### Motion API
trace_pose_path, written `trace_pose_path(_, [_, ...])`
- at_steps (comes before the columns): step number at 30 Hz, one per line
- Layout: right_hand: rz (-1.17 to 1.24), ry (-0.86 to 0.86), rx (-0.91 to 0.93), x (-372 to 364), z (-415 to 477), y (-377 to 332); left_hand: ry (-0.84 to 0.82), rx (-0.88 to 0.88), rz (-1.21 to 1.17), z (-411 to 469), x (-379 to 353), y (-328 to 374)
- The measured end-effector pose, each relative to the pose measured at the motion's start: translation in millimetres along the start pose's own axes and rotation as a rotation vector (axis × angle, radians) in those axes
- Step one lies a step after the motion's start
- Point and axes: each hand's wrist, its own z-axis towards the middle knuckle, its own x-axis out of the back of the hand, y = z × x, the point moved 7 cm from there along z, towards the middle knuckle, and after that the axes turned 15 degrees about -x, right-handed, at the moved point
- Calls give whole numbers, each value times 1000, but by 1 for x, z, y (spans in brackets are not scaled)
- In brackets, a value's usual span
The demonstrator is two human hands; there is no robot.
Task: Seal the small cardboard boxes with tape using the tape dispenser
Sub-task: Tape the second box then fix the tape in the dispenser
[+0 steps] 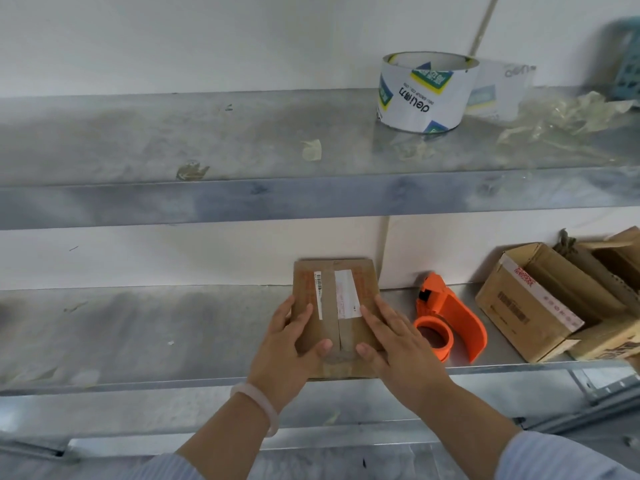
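A small flat cardboard box (334, 289) lies on the lower metal shelf (156, 334), its top flaps closed, with white labels and a strip of tape along the seam. My left hand (291, 344) rests flat on the box's left side, thumb near the seam. My right hand (391, 337) presses flat on the right side, thumb also by the seam. An orange tape dispenser (446, 317) stands on the shelf just right of my right hand, not touched.
Open cardboard boxes (540, 299) crowd the lower shelf's right end. On the upper shelf (173, 143) stand a white tape roll (426, 91), crumpled clear tape scraps (568, 119) and a teal basket (628, 60) at far right. A wall lies behind.
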Motion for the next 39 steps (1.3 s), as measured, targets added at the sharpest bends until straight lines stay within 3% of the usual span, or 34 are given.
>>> trace_pose_path(7, [-32, 42, 30, 12, -6, -3, -75, -19, 101, -1, 3, 0])
trace_pose_path(15, [-50, -21, 35, 7, -6, 3, -87, -5, 192, -2, 12, 8])
trace_pose_path(17, [-28, -24, 38, 11, -6, 3, 63, -78, 154, -4, 33, 40])
trace_pose_path(21, [8, -78, 29, 18, -6, 2, 568, -278, -508, -21, 125, 118])
trace_pose_path(23, [15, -81, 31, 21, -8, -1, 695, -396, -623, -29, 195, 124])
trace_pose_path(25, [11, -69, 39, 22, -9, -4, 658, -453, -285, -25, 252, 124])
trace_pose_path(28, [-7, -58, 58, 20, -9, -9, 649, -442, 458, -14, 300, 124])
trace_pose_path(30, [-27, -55, 67, 17, -8, -8, 599, -340, 745, 0, 311, 131])
trace_pose_path(32, [-21, -46, 62, 18, -7, -6, 530, -219, 775, 3, 312, 135])
trace_pose_path(34, [-13, -43, 58, 19, -8, -5, 572, -232, 847, -3, 303, 148])
trace_pose_path(36, [-17, -40, 56, 19, -10, -5, 649, -390, 909, -14, 277, 175])
trace_pose_path(39, [-12, -42, 43, 22, -11, -3, 638, -624, 883, -30, 220, 199])
